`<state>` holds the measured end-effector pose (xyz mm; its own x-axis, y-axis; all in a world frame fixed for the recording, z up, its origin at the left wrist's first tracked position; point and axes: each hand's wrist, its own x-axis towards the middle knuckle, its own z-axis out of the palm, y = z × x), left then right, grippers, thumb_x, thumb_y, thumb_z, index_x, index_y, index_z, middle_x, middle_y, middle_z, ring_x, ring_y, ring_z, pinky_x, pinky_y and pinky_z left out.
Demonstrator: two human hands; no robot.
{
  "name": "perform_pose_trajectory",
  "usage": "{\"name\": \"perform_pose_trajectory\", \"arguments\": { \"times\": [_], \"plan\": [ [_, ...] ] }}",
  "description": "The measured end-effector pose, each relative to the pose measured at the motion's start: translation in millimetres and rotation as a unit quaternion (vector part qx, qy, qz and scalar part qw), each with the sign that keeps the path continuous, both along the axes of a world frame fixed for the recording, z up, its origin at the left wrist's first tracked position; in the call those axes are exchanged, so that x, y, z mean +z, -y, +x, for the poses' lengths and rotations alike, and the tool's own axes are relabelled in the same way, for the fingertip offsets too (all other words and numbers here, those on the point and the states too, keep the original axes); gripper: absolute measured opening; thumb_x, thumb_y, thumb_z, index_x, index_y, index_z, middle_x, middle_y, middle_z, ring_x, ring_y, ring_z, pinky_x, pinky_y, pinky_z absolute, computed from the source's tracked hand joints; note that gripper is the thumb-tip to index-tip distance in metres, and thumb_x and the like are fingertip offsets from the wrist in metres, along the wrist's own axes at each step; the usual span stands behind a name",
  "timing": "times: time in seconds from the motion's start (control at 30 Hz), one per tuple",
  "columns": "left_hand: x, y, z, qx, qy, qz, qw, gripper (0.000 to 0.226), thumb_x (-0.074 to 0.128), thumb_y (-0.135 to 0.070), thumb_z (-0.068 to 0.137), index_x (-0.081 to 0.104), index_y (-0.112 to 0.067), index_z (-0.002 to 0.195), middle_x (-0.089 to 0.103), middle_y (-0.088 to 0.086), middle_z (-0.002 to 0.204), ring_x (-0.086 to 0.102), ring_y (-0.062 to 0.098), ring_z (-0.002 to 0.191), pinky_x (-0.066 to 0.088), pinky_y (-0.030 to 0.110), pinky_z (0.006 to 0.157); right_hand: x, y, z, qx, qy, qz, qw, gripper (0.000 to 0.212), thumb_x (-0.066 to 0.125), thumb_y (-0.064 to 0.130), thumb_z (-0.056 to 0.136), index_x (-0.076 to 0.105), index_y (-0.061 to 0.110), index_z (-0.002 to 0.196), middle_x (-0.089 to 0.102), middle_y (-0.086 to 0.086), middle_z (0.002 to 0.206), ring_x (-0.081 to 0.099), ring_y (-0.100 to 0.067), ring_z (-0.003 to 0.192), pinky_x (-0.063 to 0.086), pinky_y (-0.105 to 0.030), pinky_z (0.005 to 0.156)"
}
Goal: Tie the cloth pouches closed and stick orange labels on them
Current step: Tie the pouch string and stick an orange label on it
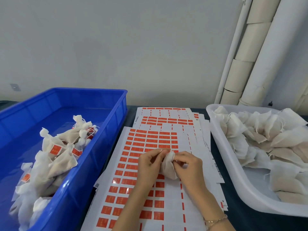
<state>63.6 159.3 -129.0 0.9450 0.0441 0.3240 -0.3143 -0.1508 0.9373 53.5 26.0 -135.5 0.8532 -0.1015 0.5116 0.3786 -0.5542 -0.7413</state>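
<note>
White gauze cloth pouch (168, 166), pinched at its neck by left hand (149, 165) and right hand (189, 166) (both curled onto it), wants cinching snug before knotting.

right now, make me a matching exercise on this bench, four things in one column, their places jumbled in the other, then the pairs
Things:
1. labelled pouches
2. plain pouches
3. sheets
4. held pouch

Places:
a. in the white tray
b. just above the sheets
c. in the blue bin
d. flat on the table, between bin and tray

Pairs: 1-c, 2-a, 3-d, 4-b
</note>
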Motion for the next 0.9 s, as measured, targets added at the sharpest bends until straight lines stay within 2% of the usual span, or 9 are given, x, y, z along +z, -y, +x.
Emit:
{"name": "perform_pose_trajectory", "arguments": {
  "times": [0.07,0.2,0.33,0.47,0.6,0.9],
  "plan": [
    [-0.3,-0.1,0.0,0.002,-0.003,-0.017,1.0,0.018,0.062,-0.016,0.089,0.07,-0.03,0.098,0.072,-0.016,0.09,0.067,0.001,0.087,0.052,0.013,0.073,0.1,-0.9,0.4,0.003,0.014,-0.002,1.0,0.015,0.076,0.01,0.078,0.077,0.013,0.092,0.072,0.003,0.085,0.064,-0.007,0.075,0.052,-0.011,0.068],
    [-2.0,0.3,1.8,0.012,-0.002,-0.027,1.0,0.015,0.063,-0.019,0.088,0.072,-0.028,0.097,0.072,-0.006,0.092,0.067,0.008,0.088,0.055,0.019,0.076,-2.3,-2.6,0.4,-0.005,0.051,-0.035,0.998,0.006,0.077,0.01,0.076,0.076,0.008,0.082,0.071,-0.002,0.075,0.063,-0.01,0.065,0.049,-0.004,0.064],
    [0.2,2.5,0.1,0.013,-0.024,-0.078,0.997,0.012,0.064,-0.022,0.088,0.073,-0.029,0.09,0.073,-0.009,0.083,0.069,0.01,0.08,0.054,0.017,0.066,-2.0,-2.4,-2.4,0.0,0.076,-0.04,0.996,0.02,0.069,0.022,0.075,0.076,0.009,0.088,0.073,-0.002,0.082,0.062,-0.003,0.074,0.046,0.001,0.072],
    [3.2,2.9,-0.7,-0.002,-0.05,-0.107,0.993,0.012,0.062,-0.03,0.087,0.073,-0.033,0.091,0.073,-0.013,0.085,0.069,0.008,0.081,0.054,0.017,0.064,-3.3,-2.7,-3.8,0.015,0.091,-0.048,0.995,0.028,0.071,0.021,0.074,0.075,0.007,0.097,0.074,-0.003,0.091,0.064,-0.005,0.083,0.049,-0.004,0.078],
    [4.2,1.3,-2.1,-0.048,-0.101,-0.139,0.984,0.015,0.061,-0.041,0.08,0.075,-0.042,0.085,0.074,-0.008,0.091,0.07,0.013,0.087,0.056,0.022,0.069,-3.4,-2.8,-4.6,0.032,0.118,-0.05,0.991,0.03,0.072,0.018,0.073,0.074,0.005,0.101,0.073,-0.005,0.095,0.066,-0.01,0.086,0.053,-0.011,0.078],
    [0.7,0.8,-0.2,-0.131,-0.174,-0.188,0.958,0.017,0.065,-0.034,0.076,0.079,-0.029,0.085,0.075,0.002,0.09,0.071,0.018,0.084,0.055,0.023,0.065,-0.6,-4.5,-7.4,0.061,0.15,-0.043,0.986,0.027,0.073,0.019,0.073,0.075,0.003,0.094,0.073,-0.007,0.092,0.069,-0.015,0.085,0.056,-0.016,0.075]
  ]
}}
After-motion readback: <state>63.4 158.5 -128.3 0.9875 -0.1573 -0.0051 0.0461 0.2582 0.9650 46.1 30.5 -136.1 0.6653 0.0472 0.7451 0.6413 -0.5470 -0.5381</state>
